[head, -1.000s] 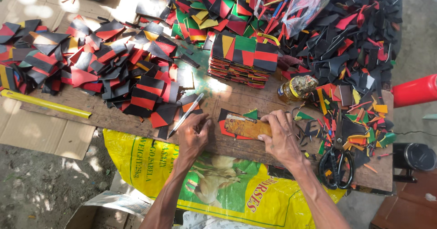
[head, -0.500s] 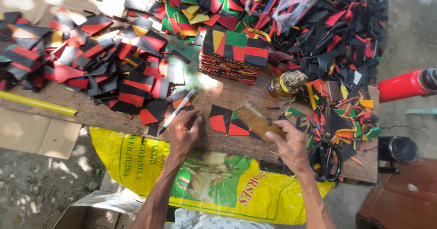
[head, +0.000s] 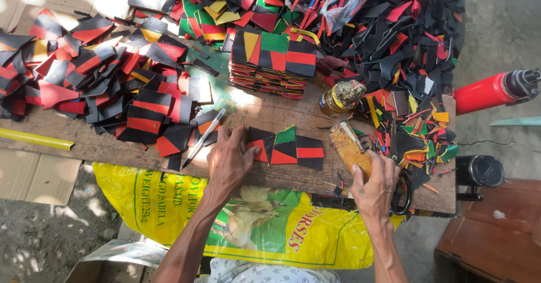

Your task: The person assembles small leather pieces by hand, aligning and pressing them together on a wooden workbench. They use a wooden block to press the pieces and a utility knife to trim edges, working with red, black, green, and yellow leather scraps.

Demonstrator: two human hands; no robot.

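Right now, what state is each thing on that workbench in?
Left hand: flat, pressing the left end of the patchwork strip.
Patchwork strip: lying flat, joined.
Right hand: grip closed on the wooden block.
Wooden block: tilted, smeared.
Glue jar: open, upright.
Stack of pieces: neatly piled.
Pen: lying loose.
Scissors: lying partly under the right hand.

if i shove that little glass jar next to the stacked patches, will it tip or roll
The jar seems to lie on its side on the wooden table, so a push would probably roll it rather than tip it. Scraps crowd its right side and might stop it soon. It looks like glass, so likely slick and breakable.
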